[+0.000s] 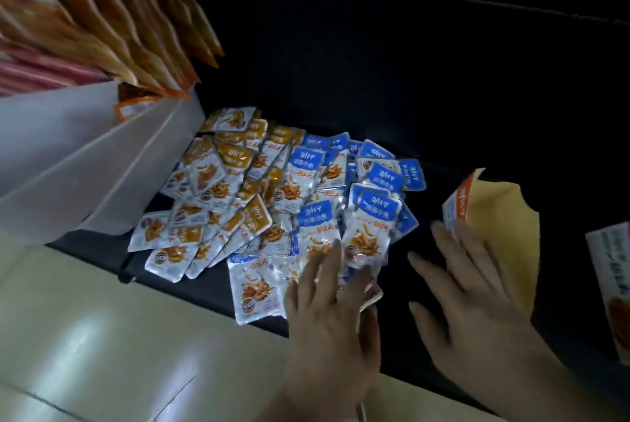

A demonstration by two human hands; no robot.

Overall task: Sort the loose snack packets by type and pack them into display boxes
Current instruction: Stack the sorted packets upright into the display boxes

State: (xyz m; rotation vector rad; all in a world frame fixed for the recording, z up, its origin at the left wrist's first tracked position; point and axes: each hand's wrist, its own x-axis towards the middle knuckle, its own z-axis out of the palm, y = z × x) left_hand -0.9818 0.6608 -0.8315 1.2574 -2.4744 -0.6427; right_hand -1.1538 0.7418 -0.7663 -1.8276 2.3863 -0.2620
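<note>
On the dark table, I am looking at a heap of loose snack packets that is lying in two rough groups. The orange-topped packets are spreading over the left part, and the blue-topped packets are overlapping them on the right. The left hand is lying flat on the nearest blue-topped packets with its fingers straight and spread. It is pressing down on them rather than gripping, and one packet's edge is poking out beside the thumb.

The right hand is hovering released, fingers splayed, just right of the heap. Its fingertips are reaching the near corner of an open display box, whose yellow inner flap is standing up; I cannot tell whether they are touching it. A second printed box is showing at the right edge, well apart from the heap.

White bins are standing against the heap's left side, with orange pouches hanging above them. A pale tiled floor is showing below the table edge.
</note>
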